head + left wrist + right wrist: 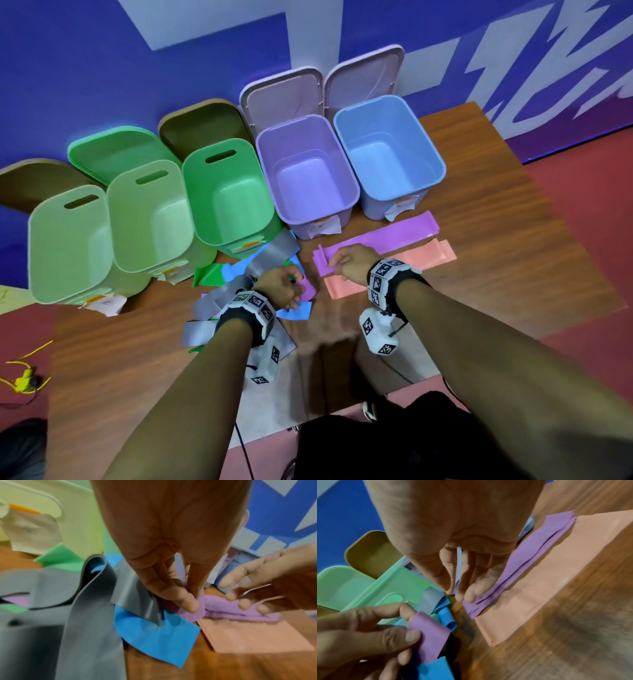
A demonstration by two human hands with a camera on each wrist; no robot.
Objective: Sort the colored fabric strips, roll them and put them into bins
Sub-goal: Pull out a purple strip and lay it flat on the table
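My left hand (pixel 296 286) pinches the end of a purple strip (pixel 192 614) between thumb and fingers, just above a tangled pile of grey strips (pixel 89 608), blue strips (pixel 159 639) and green strips (pixel 210 275). The same purple strip (pixel 431 632) shows curled over my left thumb in the right wrist view. My right hand (pixel 464 595) presses nearly straight fingers on the near end of a flat purple stack (pixel 387 236). Beside that stack lies a flat peach stack (pixel 418 262).
Three green bins (pixel 222 205) stand in a row at the back left, then a purple bin (pixel 308 147) and a blue bin (pixel 387 120), all open, lids leaning on the wall. The wooden table (pixel 496 205) ends near my body. Yellow cable (pixel 24 380) lies on the floor at left.
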